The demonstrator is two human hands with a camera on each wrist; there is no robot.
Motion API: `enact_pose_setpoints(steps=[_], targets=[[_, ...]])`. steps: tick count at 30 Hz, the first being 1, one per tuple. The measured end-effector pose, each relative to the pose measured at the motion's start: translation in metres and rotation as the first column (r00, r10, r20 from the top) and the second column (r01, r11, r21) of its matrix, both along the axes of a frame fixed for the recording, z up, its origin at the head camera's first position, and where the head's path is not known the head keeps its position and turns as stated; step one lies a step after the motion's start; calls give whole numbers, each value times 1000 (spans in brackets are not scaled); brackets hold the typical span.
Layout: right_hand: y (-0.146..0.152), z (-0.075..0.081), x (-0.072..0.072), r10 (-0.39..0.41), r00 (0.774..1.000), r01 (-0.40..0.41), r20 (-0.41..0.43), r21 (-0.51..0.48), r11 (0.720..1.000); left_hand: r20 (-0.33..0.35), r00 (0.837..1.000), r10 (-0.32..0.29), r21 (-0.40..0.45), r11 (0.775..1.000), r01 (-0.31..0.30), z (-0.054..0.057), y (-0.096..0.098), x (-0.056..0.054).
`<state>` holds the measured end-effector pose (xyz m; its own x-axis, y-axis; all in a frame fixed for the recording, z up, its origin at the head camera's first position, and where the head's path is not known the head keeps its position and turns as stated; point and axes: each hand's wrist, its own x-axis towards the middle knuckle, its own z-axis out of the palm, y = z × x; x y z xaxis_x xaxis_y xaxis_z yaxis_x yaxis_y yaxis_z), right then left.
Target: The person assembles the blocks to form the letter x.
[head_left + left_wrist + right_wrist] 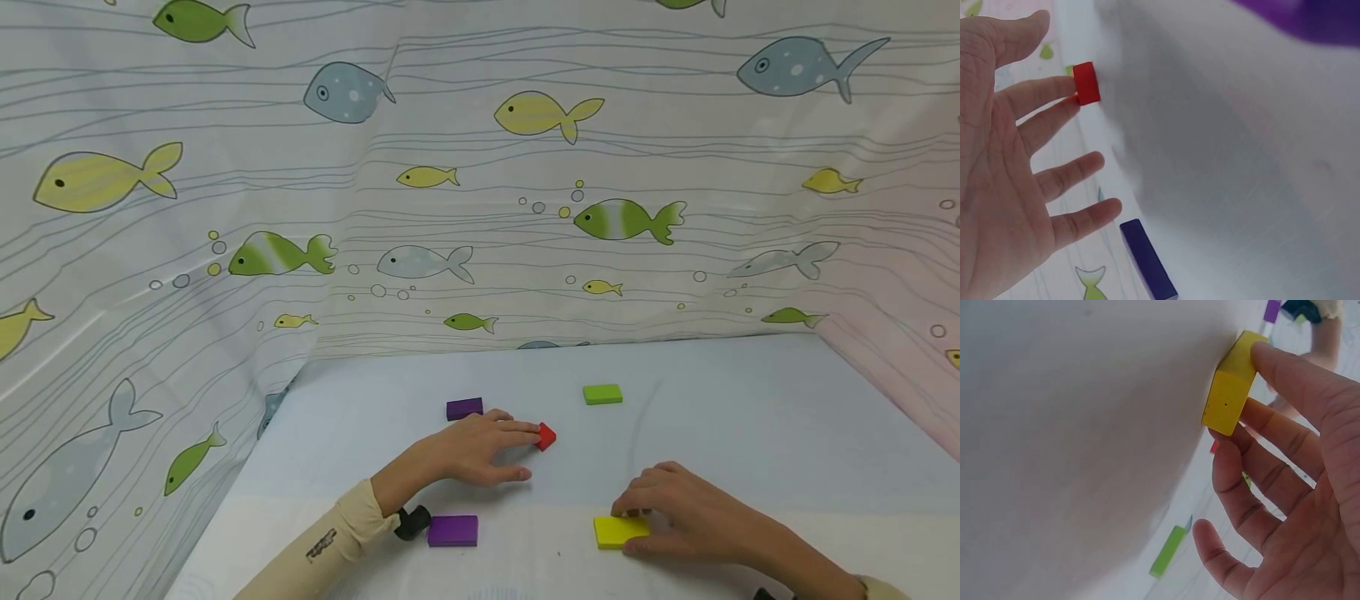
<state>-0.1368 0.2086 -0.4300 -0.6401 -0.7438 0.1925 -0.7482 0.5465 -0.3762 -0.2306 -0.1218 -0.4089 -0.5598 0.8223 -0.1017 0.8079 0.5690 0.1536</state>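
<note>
My left hand (480, 450) reaches over the table with its fingers extended. Its index and middle fingertips touch a small red block (548, 437), while the thumb stays well away from it. In the left wrist view, the red block (1087, 83) shows at those two fingertips, and the ring and little fingers touch nothing. Nearer the front, my right hand (690, 518) pinches a flat yellow block (617, 532) between thumb and fingers. The right wrist view shows the thumb on one long side of the yellow block (1230, 394) and fingertips at the other.
A dark purple block (464, 408) lies just behind the left hand. Another purple block (453, 532) sits by the left wrist's black strap (412, 523). A green block (602, 394) lies farther back on the white table (750, 417). Fish-patterned curtain (480, 217) encloses the back and sides.
</note>
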Motion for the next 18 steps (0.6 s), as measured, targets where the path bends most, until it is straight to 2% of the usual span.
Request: enact_pose_setpoints(steps=[7,14,18], targets=[[-4,3,-5,-11,1000,10,5,12,1000,-3,1000,1,-3,1000,-1,0,0,-1],[-10,8,-15,-33,996,33,82,-2,999,15,1000,10,5,1000,-10,0,0,0],[-12,8,-20,-71,994,72,83,-5,997,21,1000,14,-4,1000,-14,1,0,0]])
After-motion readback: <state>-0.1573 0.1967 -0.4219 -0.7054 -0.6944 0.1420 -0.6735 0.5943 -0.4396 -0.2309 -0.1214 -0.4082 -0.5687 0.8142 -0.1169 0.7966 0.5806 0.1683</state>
